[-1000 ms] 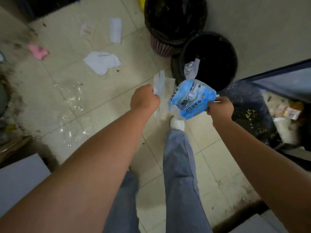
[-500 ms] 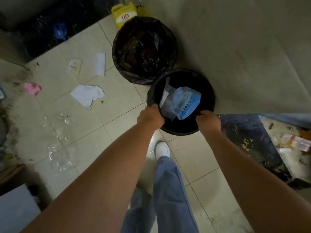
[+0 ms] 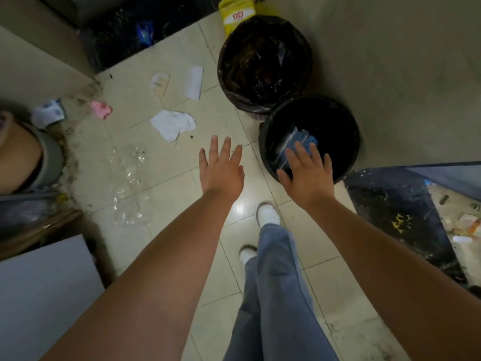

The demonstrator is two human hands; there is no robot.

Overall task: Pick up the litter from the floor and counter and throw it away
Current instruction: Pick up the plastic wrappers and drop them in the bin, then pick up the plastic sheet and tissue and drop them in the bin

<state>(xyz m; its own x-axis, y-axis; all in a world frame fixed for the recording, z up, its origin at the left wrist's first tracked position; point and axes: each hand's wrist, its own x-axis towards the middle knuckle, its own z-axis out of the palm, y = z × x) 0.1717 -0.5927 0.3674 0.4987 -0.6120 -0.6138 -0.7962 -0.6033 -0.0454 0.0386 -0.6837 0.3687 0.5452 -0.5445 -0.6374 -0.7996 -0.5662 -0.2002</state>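
Observation:
A small black bin [image 3: 346, 142] stands on the tiled floor by the wall, with a blue wrapper [image 3: 305, 140] and clear plastic inside it. My right hand [image 3: 308, 173] hovers over the bin's near rim, fingers spread, holding nothing. To the left of the bin, my left hand [image 3: 221, 168] is over the floor, open and empty. Litter lies on the tiles: a crumpled white tissue [image 3: 173, 125], a white paper strip [image 3: 194, 83], a small pale wrapper [image 3: 160, 83], a pink scrap [image 3: 101, 109] and clear plastic film [image 3: 128, 178].
A larger bin with a dark liner [image 3: 264, 63] stands behind the small one, a yellow bag [image 3: 236, 15] beyond it. A dirty dark counter edge [image 3: 395, 204] with litter is at the right. A white box [image 3: 39, 295] sits lower left. My legs and white shoes are below.
Both hands carried the blue wrapper and clear plastic to the small bin and let them go into it. The hands are now open and empty.

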